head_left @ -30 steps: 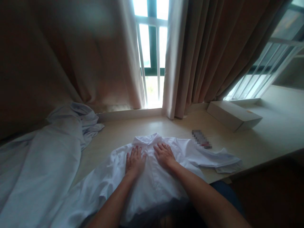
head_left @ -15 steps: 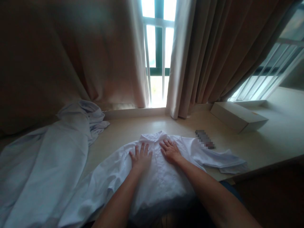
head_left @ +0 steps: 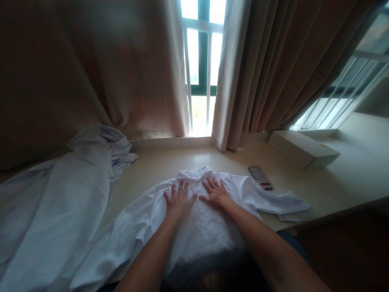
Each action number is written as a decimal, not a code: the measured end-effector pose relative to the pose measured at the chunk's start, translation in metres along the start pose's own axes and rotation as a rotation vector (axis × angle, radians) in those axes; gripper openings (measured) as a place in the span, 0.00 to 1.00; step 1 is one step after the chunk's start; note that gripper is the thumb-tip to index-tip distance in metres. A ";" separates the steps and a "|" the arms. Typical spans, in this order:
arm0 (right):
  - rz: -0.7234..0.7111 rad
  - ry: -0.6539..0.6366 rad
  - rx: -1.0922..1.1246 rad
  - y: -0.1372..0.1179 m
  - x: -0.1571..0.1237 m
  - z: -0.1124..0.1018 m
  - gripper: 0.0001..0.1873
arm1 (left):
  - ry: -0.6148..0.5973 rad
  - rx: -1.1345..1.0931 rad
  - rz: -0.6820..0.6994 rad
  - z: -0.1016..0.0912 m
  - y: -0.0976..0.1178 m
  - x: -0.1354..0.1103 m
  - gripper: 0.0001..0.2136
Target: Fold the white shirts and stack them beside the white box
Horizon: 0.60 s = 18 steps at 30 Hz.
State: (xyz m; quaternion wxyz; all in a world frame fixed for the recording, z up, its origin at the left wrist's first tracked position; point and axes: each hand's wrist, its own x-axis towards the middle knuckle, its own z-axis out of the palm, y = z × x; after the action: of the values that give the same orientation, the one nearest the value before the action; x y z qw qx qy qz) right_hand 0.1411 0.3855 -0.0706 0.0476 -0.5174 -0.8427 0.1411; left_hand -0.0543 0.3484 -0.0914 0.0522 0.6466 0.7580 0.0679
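A white collared shirt (head_left: 206,231) lies spread on the pale tabletop (head_left: 158,170), collar pointing toward the window. My left hand (head_left: 178,200) rests flat on the shirt just below the collar, fingers stretched out. My right hand (head_left: 216,192) lies flat beside it on the shirt's right chest, fingers spread. The two thumbs nearly touch at the shirt's middle. One sleeve (head_left: 282,202) trails off to the right along the table's front edge. Neither hand grips anything.
A heap of pale blue fabric (head_left: 60,202) covers the table's left side. A small blurred-out object (head_left: 260,178) lies right of the collar. A flat white box (head_left: 302,149) sits at the back right. Curtains (head_left: 273,65) hang before a barred window (head_left: 200,65).
Both hands have stayed flat on the shirt's chest and drawn slightly closer together. The view has shifted a little.
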 end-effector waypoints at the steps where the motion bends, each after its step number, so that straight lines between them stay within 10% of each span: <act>1: -0.003 0.003 -0.002 0.000 0.000 0.000 0.45 | 0.002 0.001 0.000 0.001 0.000 0.000 0.35; 10: -0.188 0.228 -0.082 -0.025 0.005 0.000 0.32 | 0.026 0.022 -0.007 -0.001 0.003 -0.002 0.34; 18: -0.170 0.017 0.099 -0.064 0.048 0.023 0.32 | -0.033 0.023 0.149 0.004 -0.013 -0.003 0.29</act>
State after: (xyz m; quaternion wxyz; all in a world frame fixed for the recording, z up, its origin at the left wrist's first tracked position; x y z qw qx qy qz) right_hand 0.0587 0.3960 -0.0773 0.0921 -0.4424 -0.8750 0.1738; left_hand -0.0656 0.3436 -0.0973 0.0519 0.7029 0.7075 0.0523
